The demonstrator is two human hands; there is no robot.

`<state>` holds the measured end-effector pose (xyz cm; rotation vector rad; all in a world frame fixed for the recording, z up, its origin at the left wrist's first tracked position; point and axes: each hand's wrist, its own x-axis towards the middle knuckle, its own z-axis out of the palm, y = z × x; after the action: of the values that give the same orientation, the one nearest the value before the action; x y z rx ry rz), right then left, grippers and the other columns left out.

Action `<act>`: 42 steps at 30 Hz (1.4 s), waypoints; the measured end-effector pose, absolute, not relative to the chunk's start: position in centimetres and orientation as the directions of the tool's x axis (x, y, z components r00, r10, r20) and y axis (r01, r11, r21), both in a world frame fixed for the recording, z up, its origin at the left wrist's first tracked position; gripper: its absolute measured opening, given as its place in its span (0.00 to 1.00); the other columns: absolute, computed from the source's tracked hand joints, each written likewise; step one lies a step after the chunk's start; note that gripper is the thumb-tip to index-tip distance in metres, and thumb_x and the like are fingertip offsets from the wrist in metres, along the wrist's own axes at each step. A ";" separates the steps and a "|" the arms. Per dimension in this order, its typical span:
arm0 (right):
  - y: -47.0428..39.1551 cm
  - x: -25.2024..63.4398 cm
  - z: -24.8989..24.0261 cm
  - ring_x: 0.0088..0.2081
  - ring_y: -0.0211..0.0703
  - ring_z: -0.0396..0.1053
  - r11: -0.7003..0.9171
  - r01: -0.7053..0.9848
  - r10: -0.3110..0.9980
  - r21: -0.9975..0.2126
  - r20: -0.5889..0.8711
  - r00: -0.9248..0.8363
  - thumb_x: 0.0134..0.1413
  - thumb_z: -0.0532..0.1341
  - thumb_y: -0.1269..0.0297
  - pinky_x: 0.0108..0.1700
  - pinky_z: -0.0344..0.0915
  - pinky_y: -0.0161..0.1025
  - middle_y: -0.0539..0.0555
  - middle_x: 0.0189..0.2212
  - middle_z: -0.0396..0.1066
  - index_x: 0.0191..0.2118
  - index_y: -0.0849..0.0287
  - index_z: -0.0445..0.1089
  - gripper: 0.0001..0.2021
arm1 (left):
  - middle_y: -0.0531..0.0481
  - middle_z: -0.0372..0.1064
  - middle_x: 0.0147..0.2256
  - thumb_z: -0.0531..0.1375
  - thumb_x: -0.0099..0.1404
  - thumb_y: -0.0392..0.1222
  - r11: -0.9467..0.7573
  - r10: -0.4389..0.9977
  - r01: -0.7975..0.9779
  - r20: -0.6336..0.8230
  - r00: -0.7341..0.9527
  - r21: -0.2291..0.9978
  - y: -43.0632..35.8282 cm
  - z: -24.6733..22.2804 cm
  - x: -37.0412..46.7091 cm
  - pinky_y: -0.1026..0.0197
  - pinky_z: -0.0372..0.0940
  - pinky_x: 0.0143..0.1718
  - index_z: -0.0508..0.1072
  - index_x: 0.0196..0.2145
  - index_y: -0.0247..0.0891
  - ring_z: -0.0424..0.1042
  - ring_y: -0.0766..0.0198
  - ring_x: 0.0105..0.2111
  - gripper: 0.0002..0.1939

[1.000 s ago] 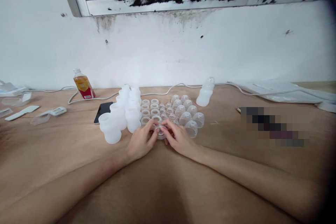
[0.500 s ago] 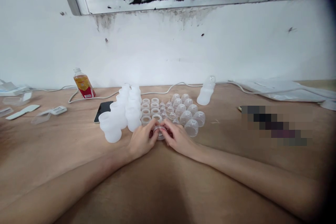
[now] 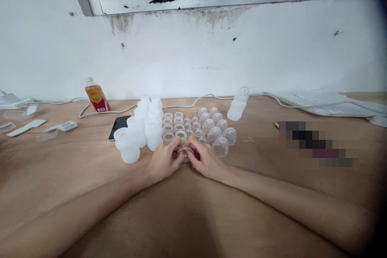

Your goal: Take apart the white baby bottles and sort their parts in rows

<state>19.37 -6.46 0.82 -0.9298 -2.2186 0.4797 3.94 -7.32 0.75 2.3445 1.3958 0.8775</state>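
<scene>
From where I stand I can't read a single word or number. The bottle (image 3: 96, 94) by the wall wears a yellow and red label (image 3: 97, 96) with small marks too tiny to make out and a patch like a barcode (image 3: 101, 109) near its foot; the clear pack (image 3: 48, 135) on the left carries fine, illegible print (image 3: 69, 125).

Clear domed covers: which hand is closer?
Right. The right hand is just to the near left of the front clear domed covers; the left hand is farther left, with the right hand between.
</scene>
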 end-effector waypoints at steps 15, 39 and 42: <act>-6.2 19.6 0.6 0.25 0.34 0.60 0.676 0.476 0.736 -0.563 0.490 -0.466 0.51 0.49 0.69 0.29 0.58 0.33 0.49 0.26 0.63 0.40 0.58 0.56 0.08 | 0.55 0.63 0.24 0.48 0.58 0.38 -0.527 0.849 0.583 0.342 0.404 0.619 -7.6 1.2 3.6 0.68 0.50 0.19 0.56 0.36 0.39 0.58 0.71 0.18 0.07; -6.0 19.4 0.5 0.27 0.36 0.62 0.640 0.436 0.764 -0.633 0.459 -0.454 0.49 0.50 0.71 0.31 0.59 0.35 0.50 0.28 0.64 0.40 0.57 0.56 0.11 | 0.57 0.59 0.22 0.48 0.57 0.35 -0.512 0.857 0.541 0.349 0.379 0.667 -7.1 0.9 3.9 0.68 0.52 0.20 0.56 0.34 0.38 0.58 0.71 0.20 0.06; -6.0 19.4 0.4 0.27 0.36 0.62 0.635 0.432 0.767 -0.640 0.457 -0.450 0.48 0.50 0.72 0.30 0.59 0.35 0.50 0.28 0.64 0.40 0.57 0.56 0.11 | 0.56 0.59 0.22 0.48 0.57 0.35 -0.513 0.857 0.546 0.351 0.379 0.663 -7.2 0.9 4.0 0.68 0.52 0.20 0.56 0.34 0.38 0.58 0.71 0.19 0.06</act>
<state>19.41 -5.97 0.43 -0.9332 -2.1024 0.5690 3.97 -7.16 0.90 2.2026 1.2102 0.9472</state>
